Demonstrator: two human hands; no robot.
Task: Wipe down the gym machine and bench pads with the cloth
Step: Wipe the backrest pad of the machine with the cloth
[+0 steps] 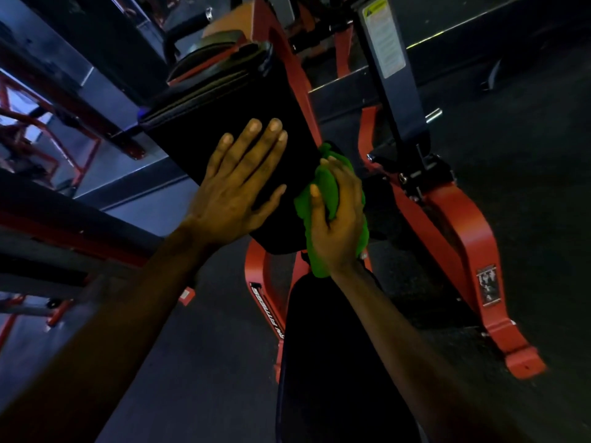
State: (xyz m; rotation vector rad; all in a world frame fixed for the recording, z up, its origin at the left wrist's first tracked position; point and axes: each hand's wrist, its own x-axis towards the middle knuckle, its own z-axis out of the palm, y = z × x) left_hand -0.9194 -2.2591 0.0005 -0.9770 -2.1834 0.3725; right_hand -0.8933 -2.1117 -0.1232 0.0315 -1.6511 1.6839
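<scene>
- Fingers [251,139] of left hand [235,193] lie straight on the pad [224,107]; right hand [340,228] grips cloth [326,183] at pad's 4 o'clock edge.
- Risk: bunched cloth may skim that edge, missing the face under the left palm.

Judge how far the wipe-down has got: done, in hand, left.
Done: nothing visibly finished; the dark pads show no wipe marks. In hand: the left hand rests flat on the back pad while the right hand holds the green cloth at its edge. Left, probably: the seat pad below and red frame.
</scene>
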